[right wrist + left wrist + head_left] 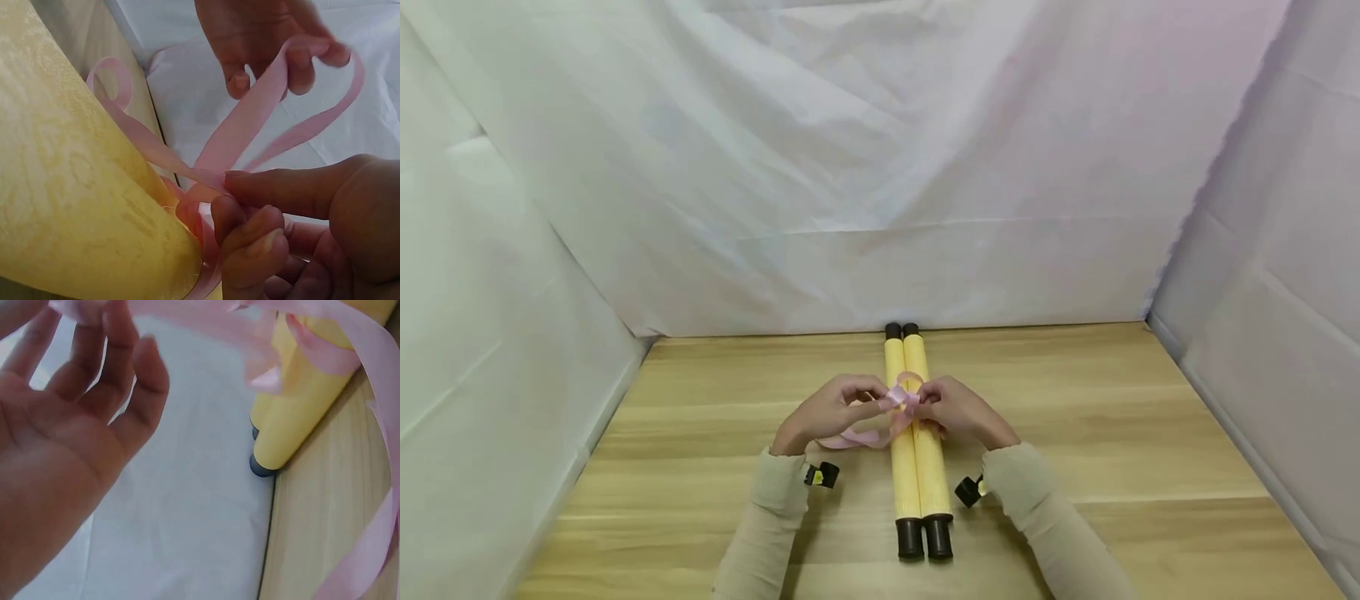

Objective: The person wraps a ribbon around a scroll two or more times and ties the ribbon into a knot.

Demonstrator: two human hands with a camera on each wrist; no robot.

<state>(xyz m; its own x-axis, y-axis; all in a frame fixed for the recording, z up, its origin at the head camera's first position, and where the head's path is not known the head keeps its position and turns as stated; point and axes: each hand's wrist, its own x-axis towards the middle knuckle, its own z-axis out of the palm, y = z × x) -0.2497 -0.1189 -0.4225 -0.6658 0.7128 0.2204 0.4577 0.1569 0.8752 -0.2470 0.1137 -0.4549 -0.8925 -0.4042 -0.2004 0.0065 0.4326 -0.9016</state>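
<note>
Two yellow scrolls (pixel 932 475) with dark end knobs lie side by side, pointing away from me. Pink ribbon (pixel 247 125) wraps round them, with loops and a gathered crossing on top. My left hand (pixel 835 408) is on the left of the scrolls; in the right wrist view its fingertips pinch the top of a raised ribbon loop. From the other side my right hand (pixel 281 219) pinches the ribbon between thumb and index finger, close to the crossing. A loose ribbon tail (pixel 857 437) trails off to the left, and another curl stands beyond the scrolls in the right wrist view.
The scrolls rest on a wood-grain table (pixel 715 492), their far ends close to its back edge. A white cloth (pixel 850 275) hangs behind, with more cloth on both sides. Small black wrist cameras (pixel 827 475) stick out inward from the sleeves.
</note>
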